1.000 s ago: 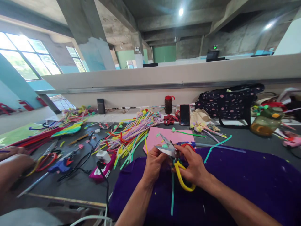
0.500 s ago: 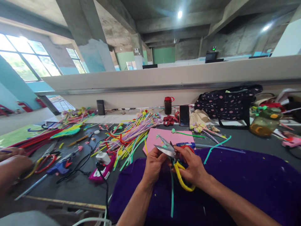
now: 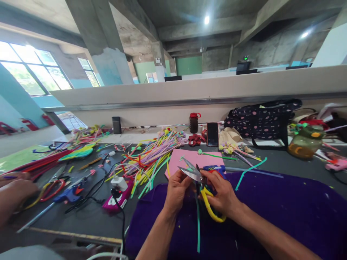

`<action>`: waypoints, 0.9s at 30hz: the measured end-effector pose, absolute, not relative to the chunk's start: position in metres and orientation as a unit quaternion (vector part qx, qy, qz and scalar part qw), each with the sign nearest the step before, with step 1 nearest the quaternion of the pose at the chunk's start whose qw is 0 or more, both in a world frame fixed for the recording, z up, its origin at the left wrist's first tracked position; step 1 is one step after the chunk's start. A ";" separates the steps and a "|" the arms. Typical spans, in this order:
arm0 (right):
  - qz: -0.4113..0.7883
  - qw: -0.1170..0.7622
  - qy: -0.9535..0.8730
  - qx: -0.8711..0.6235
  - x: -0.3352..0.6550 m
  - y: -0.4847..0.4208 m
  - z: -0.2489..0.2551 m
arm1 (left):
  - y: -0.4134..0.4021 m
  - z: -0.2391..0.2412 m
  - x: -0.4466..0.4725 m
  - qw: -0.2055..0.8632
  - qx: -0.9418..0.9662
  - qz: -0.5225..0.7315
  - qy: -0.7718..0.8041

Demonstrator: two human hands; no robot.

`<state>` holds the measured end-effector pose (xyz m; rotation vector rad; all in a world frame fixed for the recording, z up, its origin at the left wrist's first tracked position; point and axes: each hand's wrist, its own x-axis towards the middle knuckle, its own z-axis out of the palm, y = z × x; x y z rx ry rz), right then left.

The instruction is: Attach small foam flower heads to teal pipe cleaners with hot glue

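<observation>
My right hand (image 3: 221,193) grips yellow-handled scissors (image 3: 208,206) whose blades (image 3: 188,169) stand apart, pointing up and left. My left hand (image 3: 177,191) is closed in a pinch on a teal pipe cleaner (image 3: 198,224) that hangs down between both hands over a purple cloth (image 3: 284,213). A small teal bit sits between the blades. Behind the hands lie a pink sheet (image 3: 189,159) and a blue glue gun (image 3: 214,168).
A heap of coloured pipe cleaners (image 3: 149,153) lies to the left. Another person's hands (image 3: 13,193) rest at far left by red scissors (image 3: 52,187) and a blue glue gun (image 3: 69,193). A phone (image 3: 213,133), a jar (image 3: 193,122) and a spotted bag (image 3: 260,117) stand at the back.
Both hands with the scissors have sunk slightly toward me; the blades stay apart. The other person's hands at far left have shifted a little.
</observation>
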<state>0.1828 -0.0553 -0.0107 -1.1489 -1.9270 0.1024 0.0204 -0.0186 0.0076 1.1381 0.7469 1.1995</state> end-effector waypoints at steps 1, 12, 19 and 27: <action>0.042 0.433 -0.774 -0.460 0.183 -0.056 -0.010 | -0.019 0.008 0.020 0.615 0.496 0.521 0.324; 0.057 0.410 -0.776 -0.476 0.181 -0.062 0.000 | -0.020 0.013 0.022 0.615 0.492 0.516 0.337; 0.062 0.408 -0.780 -0.470 0.181 -0.061 -0.002 | -0.020 0.013 0.022 0.615 0.491 0.522 0.330; 0.068 0.388 -0.789 -0.472 0.182 -0.061 -0.002 | -0.019 0.013 0.021 0.614 0.499 0.521 0.320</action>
